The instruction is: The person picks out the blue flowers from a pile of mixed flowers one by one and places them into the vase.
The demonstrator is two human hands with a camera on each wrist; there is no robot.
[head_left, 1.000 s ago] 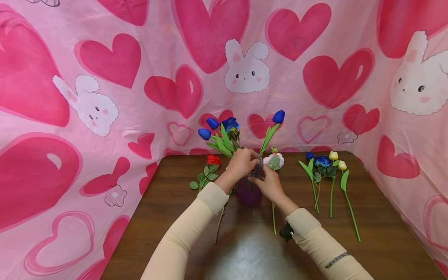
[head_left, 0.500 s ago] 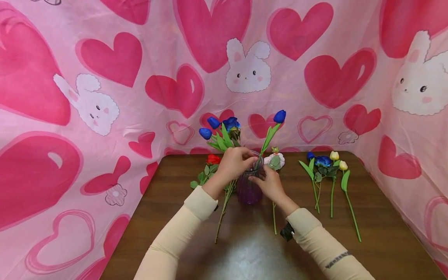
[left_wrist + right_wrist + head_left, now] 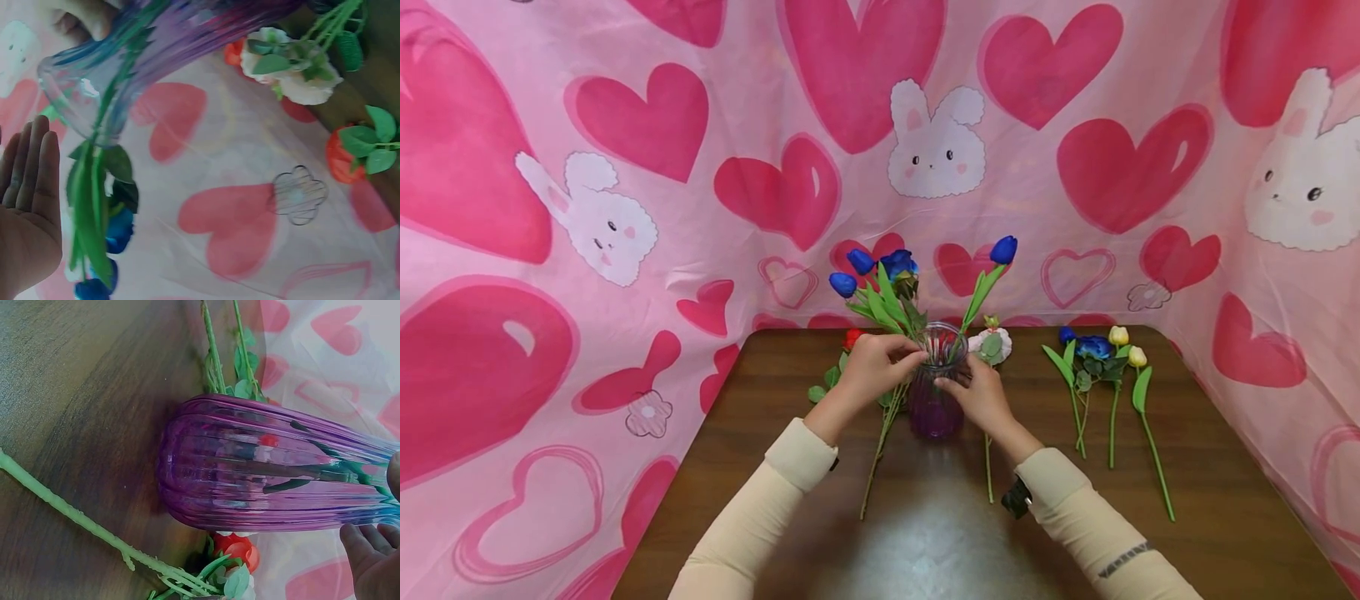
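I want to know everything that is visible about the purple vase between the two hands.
The vase is see-through and vertically ribbed, glass or plastic by its look. It is purple below, turning bluish, then clear at the flared, round mouth. It stands upright on the table. The right hand grips its neck; the left hand is beside the rim, and whether it touches is unclear. Blue flowers stand in it, leaning both ways, blooms above the rim.

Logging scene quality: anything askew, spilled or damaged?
No spill or damage visible. The upright vase just looks lopsidedly filled: one blue tulip leans right, apart from three blue blooms leaning left.
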